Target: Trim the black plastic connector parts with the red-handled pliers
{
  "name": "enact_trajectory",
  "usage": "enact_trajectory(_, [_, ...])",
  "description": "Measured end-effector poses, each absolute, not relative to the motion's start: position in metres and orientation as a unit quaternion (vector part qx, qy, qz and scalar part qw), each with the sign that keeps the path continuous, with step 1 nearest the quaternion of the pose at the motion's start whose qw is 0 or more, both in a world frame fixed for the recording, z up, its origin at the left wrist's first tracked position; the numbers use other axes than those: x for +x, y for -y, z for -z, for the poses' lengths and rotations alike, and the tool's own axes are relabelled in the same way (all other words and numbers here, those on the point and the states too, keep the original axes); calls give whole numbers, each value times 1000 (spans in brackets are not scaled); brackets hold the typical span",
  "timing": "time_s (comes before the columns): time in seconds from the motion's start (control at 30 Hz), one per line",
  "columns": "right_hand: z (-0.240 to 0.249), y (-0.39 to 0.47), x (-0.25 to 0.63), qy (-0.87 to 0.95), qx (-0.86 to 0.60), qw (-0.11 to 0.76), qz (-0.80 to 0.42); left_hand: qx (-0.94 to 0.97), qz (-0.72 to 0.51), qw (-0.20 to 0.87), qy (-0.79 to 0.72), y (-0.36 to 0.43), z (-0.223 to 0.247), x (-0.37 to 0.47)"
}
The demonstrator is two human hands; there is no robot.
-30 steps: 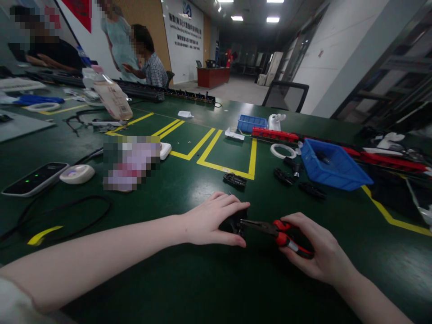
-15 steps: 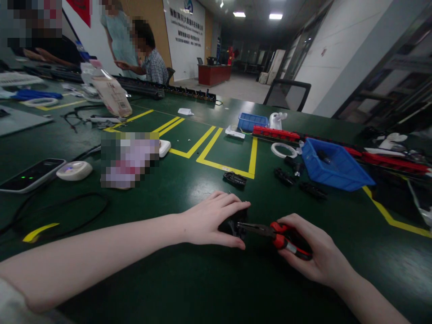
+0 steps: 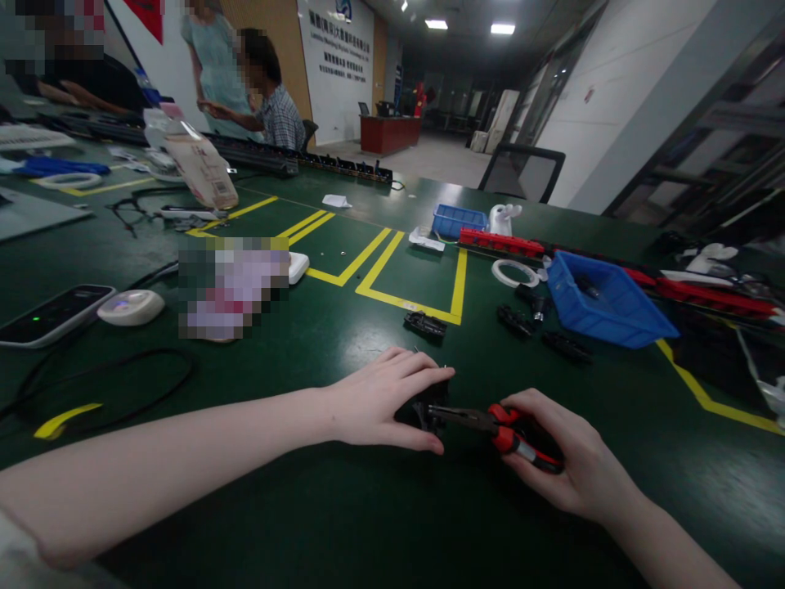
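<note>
On the dark green table, my left hand (image 3: 386, 401) lies over a black plastic part (image 3: 424, 411), its fingers and thumb holding it down from both sides. Much of that part is hidden under the palm. My right hand (image 3: 567, 458) is closed around the handles of red and black needle-nose pliers (image 3: 506, 429). The pliers' narrow jaws reach left to the part's near end, between my left thumb and forefinger; whether they grip it I cannot tell. Beyond my left hand lies a similar black part (image 3: 425, 325).
More black parts (image 3: 567, 346) lie beside a blue bin (image 3: 604, 303) at right. Behind them are a white tape ring (image 3: 515, 275) and red strips (image 3: 503, 243). At left are a phone (image 3: 239, 290), a cable and a bottle (image 3: 199, 168). People sit and stand at the far left.
The pliers and my right hand have shifted very slightly left. My left hand stays on the black part, and the view has moved a little.
</note>
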State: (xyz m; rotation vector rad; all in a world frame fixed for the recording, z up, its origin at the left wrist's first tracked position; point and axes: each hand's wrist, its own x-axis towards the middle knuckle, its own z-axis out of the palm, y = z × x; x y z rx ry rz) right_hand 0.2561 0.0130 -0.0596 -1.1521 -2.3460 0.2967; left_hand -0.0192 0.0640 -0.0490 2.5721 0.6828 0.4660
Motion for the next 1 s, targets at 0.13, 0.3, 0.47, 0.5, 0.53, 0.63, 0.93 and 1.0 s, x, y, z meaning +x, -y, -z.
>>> enact_trajectory(0.13, [60,-13,258,862,-429,247,-107,928,-170,220,-248,-64,49,-20])
enact_trajectory(0.3, [61,-15,262,874,-416,232,-97,930,-174,214,-244,-63,49,-19])
enact_trajectory(0.47, [60,-17,261,877,-408,234,-97,929,-173,215,-246,-64,49,-18])
enact_trajectory(0.5, [60,-17,261,877,-407,234,-98,929,-172,217,-246,-64,49,-18])
enact_trajectory(0.53, [60,-16,260,877,-407,234,-100,929,-172,218,-245,-64,49,-18])
enact_trajectory(0.63, [61,-15,258,871,-415,243,-103,929,-169,220,-246,-65,48,-18])
enact_trajectory(0.93, [60,-13,257,865,-422,251,-105,929,-171,221,-243,-63,46,-19])
enact_trajectory(1.0, [60,-13,258,865,-422,251,-106,929,-170,224,-243,-63,46,-19])
